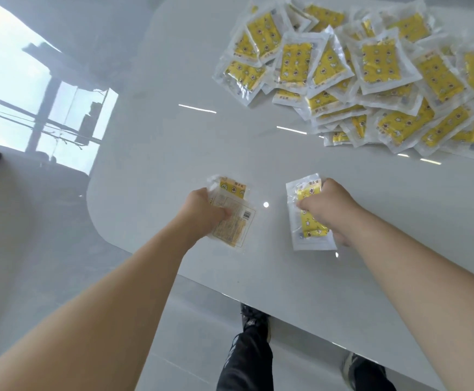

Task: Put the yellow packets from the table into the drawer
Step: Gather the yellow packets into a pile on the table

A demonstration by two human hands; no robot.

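Left hand point(206, 206) and right hand point(326, 206) each clamp 1 packet near tabletop's near edge, ready to carry; pile point(371, 77) waits far right.

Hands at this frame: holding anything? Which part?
Both hold packets. Left hand grips a packet, printed back facing up, at its left edge. Right hand grips a second packet, yellow face up, along its right side.

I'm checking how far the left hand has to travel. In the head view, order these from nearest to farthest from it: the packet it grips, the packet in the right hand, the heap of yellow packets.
1. Printed-side-up clear plastic packet, gripped by the left hand.
2. Yellow star-patterned packet, to its right, in the right hand.
3. Heap of yellow plastic packets, far right of the white table.
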